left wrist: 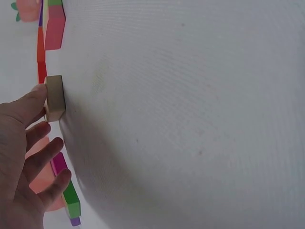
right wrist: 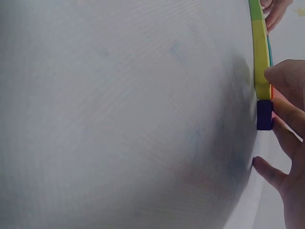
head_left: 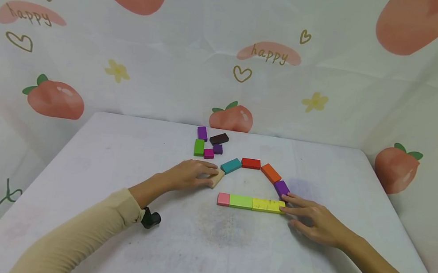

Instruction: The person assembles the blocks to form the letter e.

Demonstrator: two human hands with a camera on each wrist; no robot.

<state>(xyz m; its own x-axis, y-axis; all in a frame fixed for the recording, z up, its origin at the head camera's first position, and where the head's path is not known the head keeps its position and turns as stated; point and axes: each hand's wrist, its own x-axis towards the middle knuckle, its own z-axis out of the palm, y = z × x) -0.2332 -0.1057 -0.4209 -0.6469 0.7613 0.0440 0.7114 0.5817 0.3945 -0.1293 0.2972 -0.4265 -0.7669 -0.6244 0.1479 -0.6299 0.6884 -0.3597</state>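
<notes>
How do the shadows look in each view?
Head: soft shadows on the tabletop below the left hand and right hand; left wrist: a broad, blurry shadow below the tan block; right wrist: a similar diffuse shadow left of the purple block.

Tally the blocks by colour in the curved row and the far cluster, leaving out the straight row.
Purple blocks (one darker): 3
Green block: 1
Magenta block: 1
Dark brown block: 1
Beige block: 1
Teal block: 1
Red block: 1
Orange block: 1
Total: 10
</notes>
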